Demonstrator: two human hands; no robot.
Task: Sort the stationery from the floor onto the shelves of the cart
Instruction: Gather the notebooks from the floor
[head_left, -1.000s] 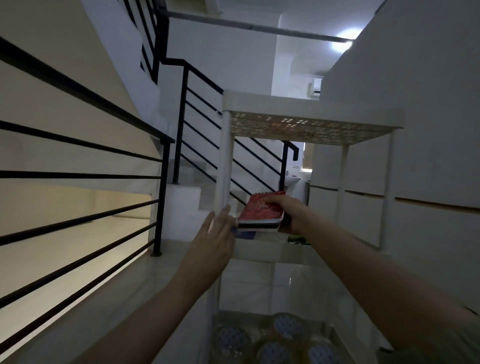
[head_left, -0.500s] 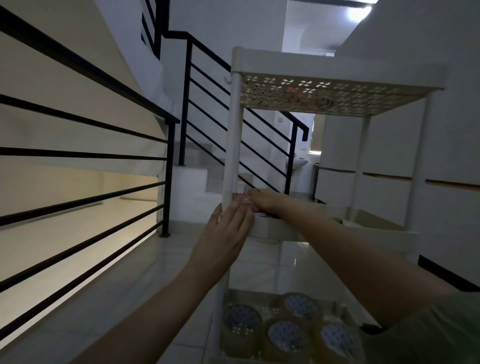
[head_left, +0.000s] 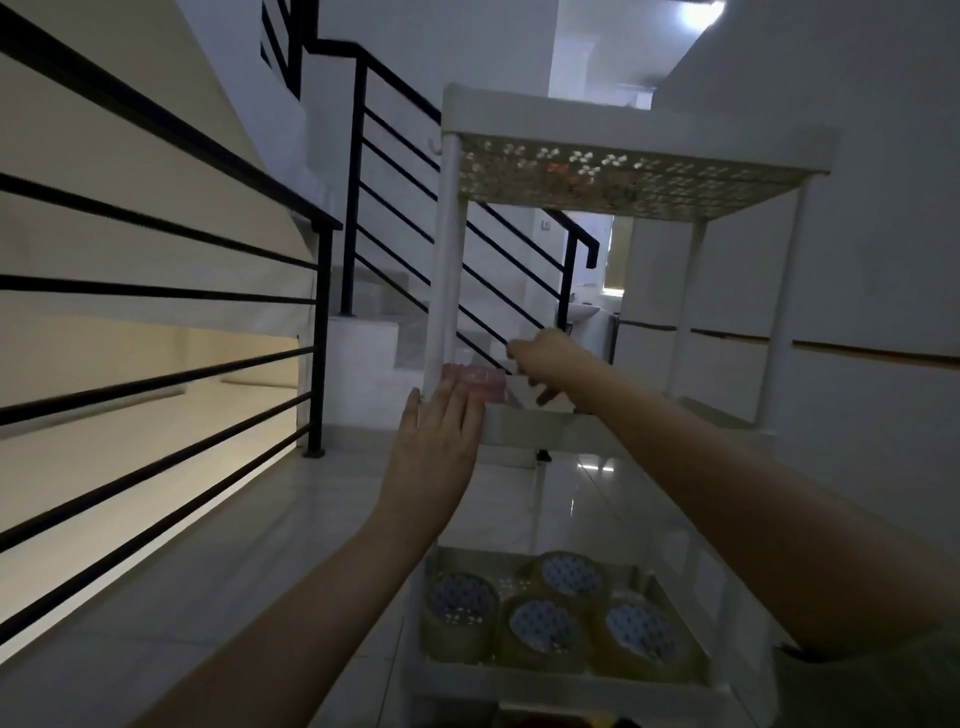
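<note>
Cart (head_left: 448, 270): white plastic, with a perforated top shelf and a middle shelf (head_left: 535, 423).
Red notebook (head_left: 475, 382): lies flat at the middle shelf's left corner.
Left hand (head_left: 439, 449): fingers together and flat, tips against the notebook's near edge.
Right hand (head_left: 545, 358): over the shelf beside the notebook, fingers loosely curled, holding nothing.
Tape rolls (head_left: 550, 621): four on the lower shelf.
</note>
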